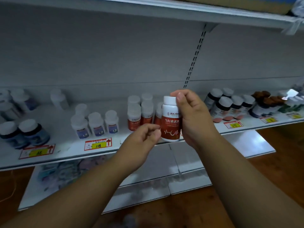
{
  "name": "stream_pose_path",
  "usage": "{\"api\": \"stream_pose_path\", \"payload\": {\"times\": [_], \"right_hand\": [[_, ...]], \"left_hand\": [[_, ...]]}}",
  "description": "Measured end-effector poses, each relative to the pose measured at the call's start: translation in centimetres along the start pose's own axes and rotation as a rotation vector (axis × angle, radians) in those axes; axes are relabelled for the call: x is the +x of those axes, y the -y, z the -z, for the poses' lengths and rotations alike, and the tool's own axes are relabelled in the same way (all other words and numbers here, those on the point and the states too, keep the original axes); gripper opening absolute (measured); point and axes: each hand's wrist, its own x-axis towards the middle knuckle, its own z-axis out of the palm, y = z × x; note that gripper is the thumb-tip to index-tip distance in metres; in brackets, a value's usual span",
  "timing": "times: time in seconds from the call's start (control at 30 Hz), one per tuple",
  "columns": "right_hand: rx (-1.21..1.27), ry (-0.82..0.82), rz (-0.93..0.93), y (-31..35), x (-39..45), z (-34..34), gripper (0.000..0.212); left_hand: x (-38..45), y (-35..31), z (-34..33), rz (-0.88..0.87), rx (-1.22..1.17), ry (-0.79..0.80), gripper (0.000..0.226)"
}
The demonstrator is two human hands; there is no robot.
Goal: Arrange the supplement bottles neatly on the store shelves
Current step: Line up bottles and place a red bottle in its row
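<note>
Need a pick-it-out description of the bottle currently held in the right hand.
Start at the white shelf carrying the price tags, and look in front of its middle, just right of the red-labelled group. The held bottle is upright in the right hand: white cap, red label, white heartbeat line, the only one off the shelf.

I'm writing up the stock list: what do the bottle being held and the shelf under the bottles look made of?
The held bottle looks like white, opaque plastic with a smooth cap and a glossy red printed label; plastic is likely rather than certain. The right hand grips it upright. The shelf looks like painted metal: thin, flat, pale grey with a matte finish, hung on a slotted upright.
</note>
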Motion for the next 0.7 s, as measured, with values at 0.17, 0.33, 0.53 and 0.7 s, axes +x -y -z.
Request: {"api": "stream_pose_path", "payload": {"times": [0.17,0.33,0.53,0.7], "right_hand": [[0.137,-0.019,-0.061,-0.4,4.3,-0.4,0.015],[0.070,-0.097,0.047,-0.3,9.4,0.3,0.010],[-0.304,-0.100,0.130,-1.9,15.0,1.4,0.009],[-0.508,0.072,0.182,-4.3,17.7,2.2,0.008]], "left_hand": [[4.2,0.2,0.8,-0.092,0.095,-0.036,0.054],[8.5,-0.3,2.4,-0.293,0.579,-0.312,0.052],[11.5,0.5,2.4,-0.329,0.667,-0.365,0.056],[13.5,0.5,2.5,-0.200,0.941,-0.324,0.072]]}}
